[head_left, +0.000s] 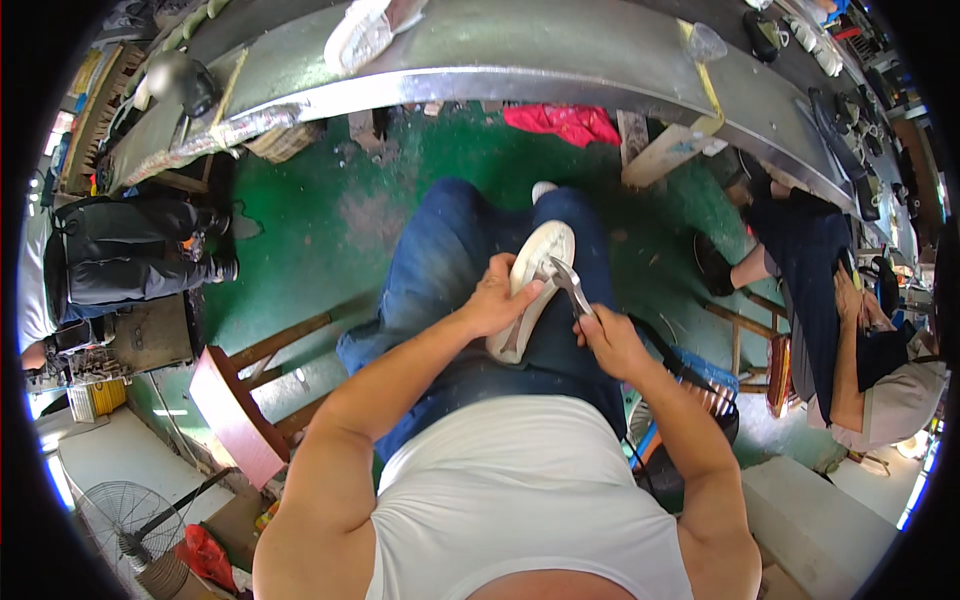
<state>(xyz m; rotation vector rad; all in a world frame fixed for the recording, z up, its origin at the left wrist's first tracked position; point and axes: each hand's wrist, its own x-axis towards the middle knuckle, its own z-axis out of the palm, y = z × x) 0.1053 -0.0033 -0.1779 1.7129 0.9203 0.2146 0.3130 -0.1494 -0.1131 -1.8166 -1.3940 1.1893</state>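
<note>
A white shoe (550, 240) rests over my lap, toe pointing away from me. My left hand (490, 302) is closed around its left side, thumb lying on the upper. In my right hand (612, 342) is a pair of grey metal pliers (572, 288), gripped by the handles. Their jaws touch the shoe's upper near the middle of its opening; what lies between the jaws is too small to make out. Beneath the shoe are my blue jeans (430, 250).
Across the front runs a long metal-edged workbench (480, 85), with another white shoe (358, 42) on it. Red cloth (565, 123) lies under it. A wooden stool (235, 415) stands at left, a fan (130, 520) behind it. Co-workers sit at left (130, 250) and right (810, 290).
</note>
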